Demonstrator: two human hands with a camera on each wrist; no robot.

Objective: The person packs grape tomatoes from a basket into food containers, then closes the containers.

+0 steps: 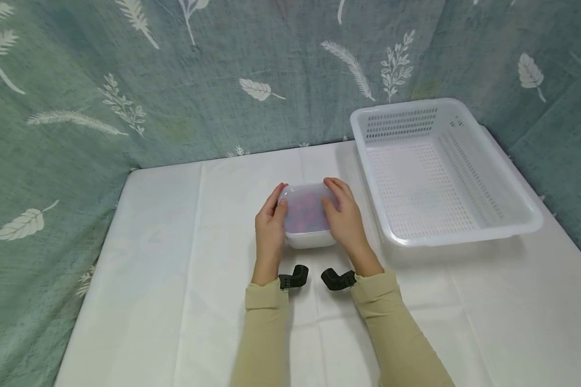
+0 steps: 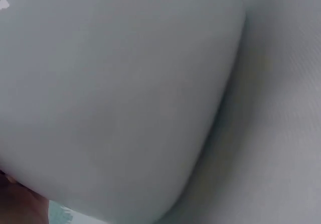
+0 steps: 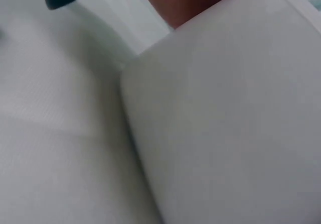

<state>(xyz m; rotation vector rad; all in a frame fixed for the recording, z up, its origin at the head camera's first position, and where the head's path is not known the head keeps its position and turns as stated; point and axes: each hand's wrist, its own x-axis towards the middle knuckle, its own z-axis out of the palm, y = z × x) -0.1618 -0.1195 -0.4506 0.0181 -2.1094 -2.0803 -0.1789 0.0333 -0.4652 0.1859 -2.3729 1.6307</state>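
A white food container (image 1: pixel 311 241) stands on the table in the middle of the head view. Its translucent lid (image 1: pixel 306 208) is on, and blurred pinkish-red contents show through. My left hand (image 1: pixel 269 228) grips the left side, thumb at the lid's edge. On the opposite side my right hand (image 1: pixel 347 221) holds it the same way, its thumb over the lid's right edge. The container's pale wall fills much of the left wrist view (image 2: pixel 115 88) and the right wrist view (image 3: pixel 225 113). Most of the fingers are hidden behind its sides.
A large white perforated plastic basket (image 1: pixel 465 236) sits at the right, close beside my right hand. White cloth (image 1: pixel 164 279) covers the table. Green leaf-patterned fabric (image 1: pixel 198 107) hangs behind and along the sides. Black wrist mounts (image 1: pixel 338 280) project inward below the container.
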